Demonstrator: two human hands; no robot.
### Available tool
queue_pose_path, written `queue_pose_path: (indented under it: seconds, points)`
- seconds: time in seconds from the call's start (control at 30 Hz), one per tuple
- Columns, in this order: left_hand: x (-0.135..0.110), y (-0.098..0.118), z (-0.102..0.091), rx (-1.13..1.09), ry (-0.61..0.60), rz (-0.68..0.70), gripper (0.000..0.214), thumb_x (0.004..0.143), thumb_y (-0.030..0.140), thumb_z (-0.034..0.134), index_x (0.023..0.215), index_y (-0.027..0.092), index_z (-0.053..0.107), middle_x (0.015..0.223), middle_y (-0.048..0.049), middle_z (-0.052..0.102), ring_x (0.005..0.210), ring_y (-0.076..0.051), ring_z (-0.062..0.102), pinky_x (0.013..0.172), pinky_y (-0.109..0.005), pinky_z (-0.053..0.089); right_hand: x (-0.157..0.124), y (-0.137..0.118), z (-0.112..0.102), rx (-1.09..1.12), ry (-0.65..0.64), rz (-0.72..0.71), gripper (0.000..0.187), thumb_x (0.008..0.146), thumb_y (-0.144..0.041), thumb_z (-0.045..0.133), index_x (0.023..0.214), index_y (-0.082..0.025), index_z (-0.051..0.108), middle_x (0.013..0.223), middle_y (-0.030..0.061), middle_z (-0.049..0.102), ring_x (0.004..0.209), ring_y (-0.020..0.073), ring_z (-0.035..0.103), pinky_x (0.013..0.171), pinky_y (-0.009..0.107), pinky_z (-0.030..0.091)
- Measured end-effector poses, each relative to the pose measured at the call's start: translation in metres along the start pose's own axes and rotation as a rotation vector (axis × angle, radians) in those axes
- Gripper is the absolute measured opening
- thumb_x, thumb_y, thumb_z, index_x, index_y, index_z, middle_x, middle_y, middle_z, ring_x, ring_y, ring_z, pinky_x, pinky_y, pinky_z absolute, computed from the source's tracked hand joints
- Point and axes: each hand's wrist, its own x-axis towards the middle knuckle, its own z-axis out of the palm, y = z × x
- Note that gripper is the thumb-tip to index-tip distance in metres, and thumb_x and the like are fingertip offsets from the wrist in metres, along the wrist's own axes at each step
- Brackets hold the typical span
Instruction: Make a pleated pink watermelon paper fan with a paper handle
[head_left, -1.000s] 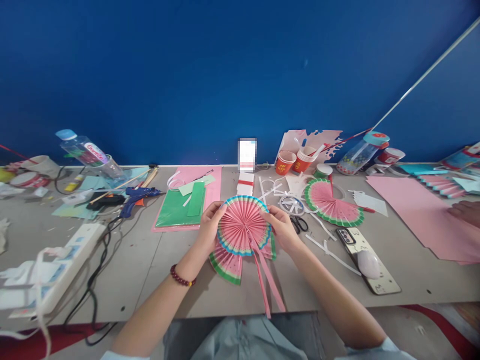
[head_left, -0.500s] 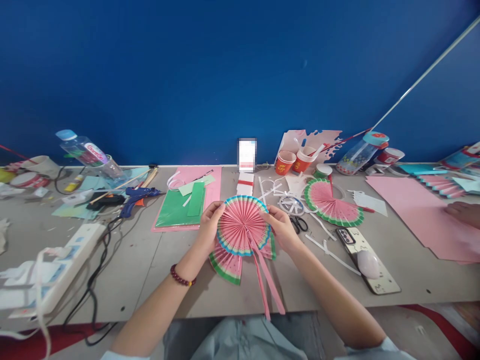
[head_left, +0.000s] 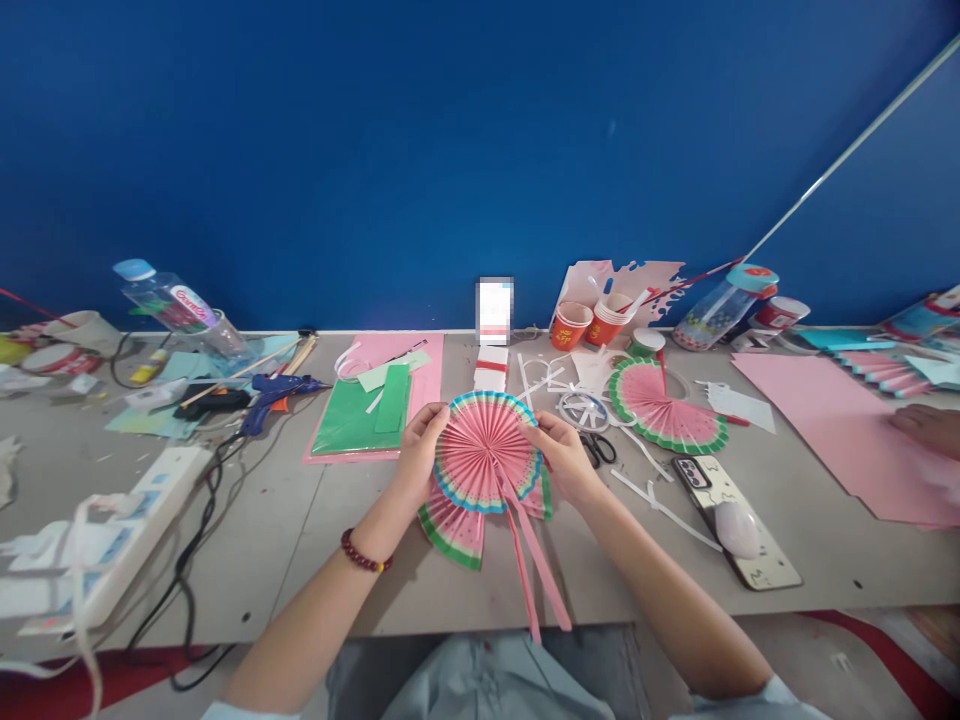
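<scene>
A round pleated pink paper fan (head_left: 484, 450) with a blue and green rim is spread open just above the table in front of me. My left hand (head_left: 417, 456) pinches its left edge and my right hand (head_left: 562, 455) pinches its right edge. Two pink handle strips (head_left: 536, 565) hang down from its centre toward me. Under it lies a second watermelon-patterned fan (head_left: 454, 528) with a green rim, partly hidden.
A third watermelon fan (head_left: 664, 405) lies to the right, beside scissors (head_left: 598, 447), white paper strips and a phone (head_left: 735, 520). Green and pink sheets (head_left: 360, 415), a blue glue gun (head_left: 274, 390), a power strip (head_left: 112, 530) and cables lie left. Red cups (head_left: 592, 322) stand at the wall. Another person's hand (head_left: 930, 425) rests on pink paper far right.
</scene>
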Motion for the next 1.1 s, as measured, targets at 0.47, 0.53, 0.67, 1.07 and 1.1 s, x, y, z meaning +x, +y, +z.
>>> queue_pose_path:
  seconds: [0.47, 0.53, 0.67, 1.07, 1.1]
  points:
    - [0.004, 0.000, -0.003, -0.054, -0.082, 0.034, 0.032, 0.072, 0.044, 0.070, 0.092, 0.019, 0.070, 0.091, -0.0042, 0.071, 0.083, -0.017, 0.065, 0.067, -0.024, 0.051, 0.003, -0.004, -0.003, 0.036, 0.168, -0.062, 0.021, 0.069, -0.040, 0.073, 0.072, -0.022, 0.063, 0.070, -0.0019, 0.067, 0.063, 0.0155, 0.060, 0.061, 0.026, 0.046]
    - [0.004, 0.002, -0.003, -0.063, -0.118, -0.001, 0.034, 0.073, 0.044, 0.069, 0.096, 0.018, 0.069, 0.092, -0.0060, 0.071, 0.080, -0.017, 0.066, 0.063, -0.023, 0.051, 0.004, -0.008, -0.005, 0.052, 0.233, -0.067, 0.020, 0.069, -0.039, 0.072, 0.073, -0.023, 0.062, 0.069, -0.0031, 0.066, 0.059, 0.0151, 0.058, 0.054, 0.026, 0.042]
    - [0.004, 0.003, -0.004, -0.091, -0.160, -0.023, 0.037, 0.074, 0.044, 0.067, 0.099, 0.017, 0.066, 0.093, -0.0088, 0.071, 0.078, -0.018, 0.066, 0.066, -0.028, 0.054, 0.006, -0.014, -0.012, 0.077, 0.346, -0.120, 0.021, 0.070, -0.040, 0.069, 0.071, -0.024, 0.056, 0.064, -0.0056, 0.062, 0.053, 0.0135, 0.054, 0.050, 0.025, 0.038]
    - [0.007, 0.002, -0.007, -0.091, -0.175, -0.027, 0.035, 0.074, 0.042, 0.066, 0.098, 0.016, 0.066, 0.091, -0.0092, 0.070, 0.078, -0.019, 0.067, 0.065, -0.029, 0.055, 0.006, -0.014, -0.011, 0.128, 0.387, -0.190, 0.020, 0.071, -0.037, 0.069, 0.071, -0.023, 0.055, 0.065, -0.0058, 0.060, 0.054, 0.0122, 0.052, 0.054, 0.024, 0.040]
    - [0.006, 0.002, -0.007, -0.088, -0.176, -0.030, 0.035, 0.074, 0.042, 0.067, 0.098, 0.016, 0.067, 0.090, -0.0086, 0.070, 0.077, -0.018, 0.066, 0.065, -0.028, 0.054, 0.006, -0.013, -0.011, 0.123, 0.374, -0.193, 0.019, 0.071, -0.036, 0.068, 0.071, -0.023, 0.056, 0.065, -0.0058, 0.060, 0.054, 0.0122, 0.052, 0.054, 0.024, 0.040]
